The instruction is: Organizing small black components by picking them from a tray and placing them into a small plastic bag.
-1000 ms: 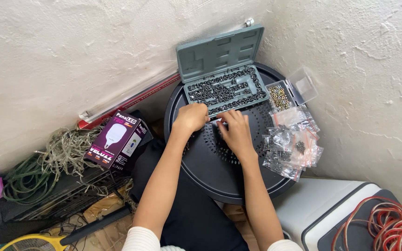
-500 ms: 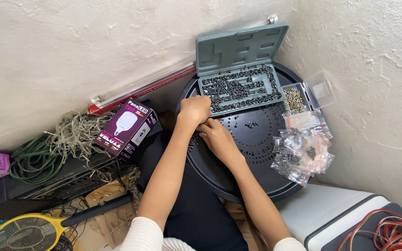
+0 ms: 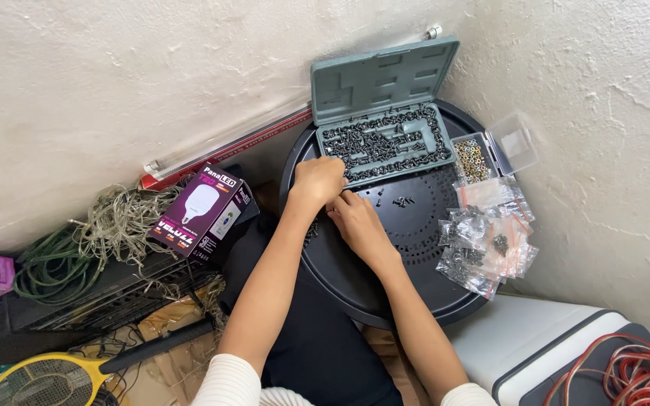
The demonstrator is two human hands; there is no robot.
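Both hands meet just left of the frame's centre, on the near edge of an open grey-green case (image 3: 385, 143). The left hand (image 3: 316, 183) is curled into a loose fist at the case's lower left corner; the right hand (image 3: 355, 219) lies just below it, fingers bent toward the same spot. Whether either pinches a screw I cannot tell, since the fingertips are tucked out of view.

The case is full of small dark screws (image 3: 381, 141), its lid propped against the wall at upper centre. A few loose screws (image 3: 402, 201) lie on the round black tray (image 3: 415, 301) to the right of the hands.

To handle such small pieces well, it seems best to work with fingertips only, low over the tray so drops stay on it, and clear of the plastic bags (image 3: 487, 237) at centre right and the small clear box of brass pieces (image 3: 474, 159) above them.
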